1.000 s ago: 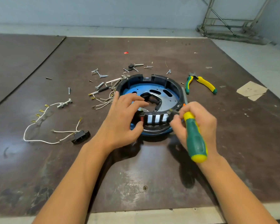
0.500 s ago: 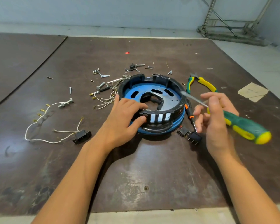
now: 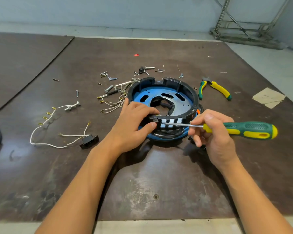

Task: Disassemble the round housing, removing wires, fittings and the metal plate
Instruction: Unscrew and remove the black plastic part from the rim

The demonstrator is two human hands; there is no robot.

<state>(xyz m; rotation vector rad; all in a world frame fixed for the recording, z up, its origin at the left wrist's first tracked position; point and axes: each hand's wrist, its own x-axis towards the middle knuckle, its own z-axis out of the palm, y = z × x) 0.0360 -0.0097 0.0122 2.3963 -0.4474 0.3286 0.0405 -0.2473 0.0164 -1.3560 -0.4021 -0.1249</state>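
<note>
While left fingers (image 3: pixel 143 109) clamp the round housing (image 3: pixel 176 81), right fingers (image 3: pixel 208 117) pinch the screwdriver (image 3: pixel 243 130) touching it.

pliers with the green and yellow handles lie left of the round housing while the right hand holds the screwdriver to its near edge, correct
Not quite: the head view shows the pliers lying right of the round housing, not left. The right hand does hold the screwdriver to its near edge.

Green-and-yellow pliers (image 3: pixel 219 90) on brown board (image 3: pixel 159 183), torn paper scrap (image 3: pixel 267 97) far right, metal frame (image 3: pixel 243 22) behind
</note>
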